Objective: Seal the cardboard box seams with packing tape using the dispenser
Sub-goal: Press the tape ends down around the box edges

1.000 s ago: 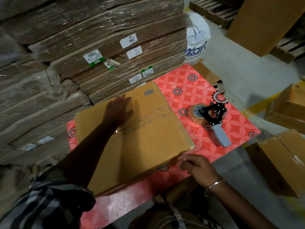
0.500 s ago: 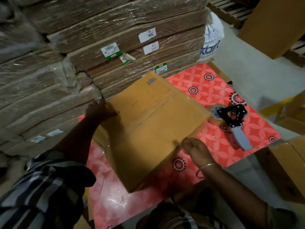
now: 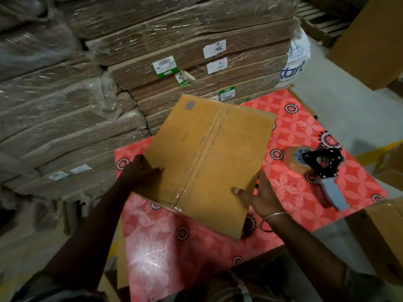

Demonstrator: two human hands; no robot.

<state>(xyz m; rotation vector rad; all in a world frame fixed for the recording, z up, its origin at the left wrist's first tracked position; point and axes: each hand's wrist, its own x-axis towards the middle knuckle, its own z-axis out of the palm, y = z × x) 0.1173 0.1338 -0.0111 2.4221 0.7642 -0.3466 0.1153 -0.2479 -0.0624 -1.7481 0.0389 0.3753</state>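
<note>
Both hands: grip the box (image 3: 209, 158) at its near end, one on each side.
Left hand (image 3: 139, 171): clasps the box's left edge, thumb lying on the top face, other fingers hidden beneath.
Right hand (image 3: 259, 197): thumb rests flat on the top face near the right corner; its other fingers run down the box's right side, so how far they curl I cannot tell.
Box: sits on the red cloth (image 3: 174, 247), swung round since a second ago, when it lay crosswise under a flat left palm; its long axis now runs away from the person.
Tape strip (image 3: 207, 153): glossy, already covering the centre seam from the near edge to the far edge of the box.
Meaning: the centre seam looks sealed; the turn probably brings an end of the box round for edge taping or checking.
Dispenser (image 3: 322, 168): right of the box on the cloth, untouched, handle toward the person, in the same spot on the cloth as before.
Next: right hand likely has to let go and reach right for it.
Stacks (image 3: 185, 53): wrapped flat cardboard just beyond the box's far edge.
</note>
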